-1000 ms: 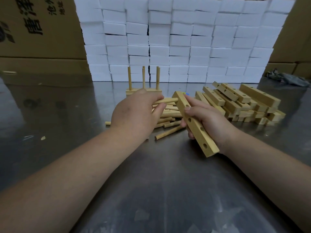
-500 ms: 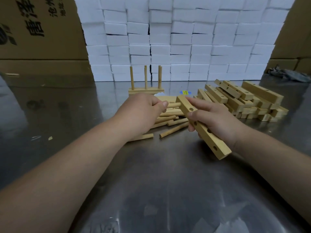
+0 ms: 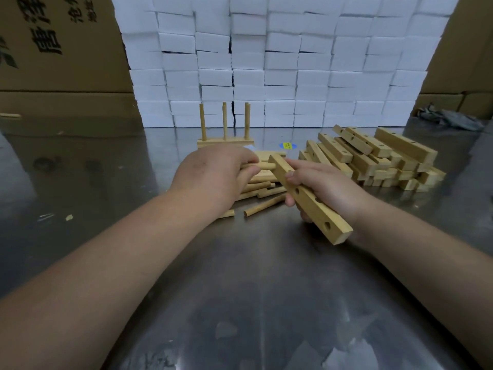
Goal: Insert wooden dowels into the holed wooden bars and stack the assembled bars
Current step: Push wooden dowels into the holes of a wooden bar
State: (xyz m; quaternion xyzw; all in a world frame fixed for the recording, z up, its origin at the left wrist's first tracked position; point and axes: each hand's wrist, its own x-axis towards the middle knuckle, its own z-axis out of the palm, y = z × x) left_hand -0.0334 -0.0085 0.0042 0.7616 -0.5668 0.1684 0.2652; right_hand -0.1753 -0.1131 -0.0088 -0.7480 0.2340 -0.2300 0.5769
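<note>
Wooden bar point(image 3: 309, 204) in the right hand point(image 3: 330, 188).

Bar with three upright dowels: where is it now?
Head view, centre back of the table: the bar stands just beyond the left hand, before the white block wall, left of the bar pile.

Left hand point(image 3: 213, 174) pinches dowel point(image 3: 262, 166); right hand point(image 3: 328, 188) grips bar point(image 3: 309, 201).

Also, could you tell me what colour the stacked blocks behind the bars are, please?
The stacked blocks are white; the head view shows them best.
</note>
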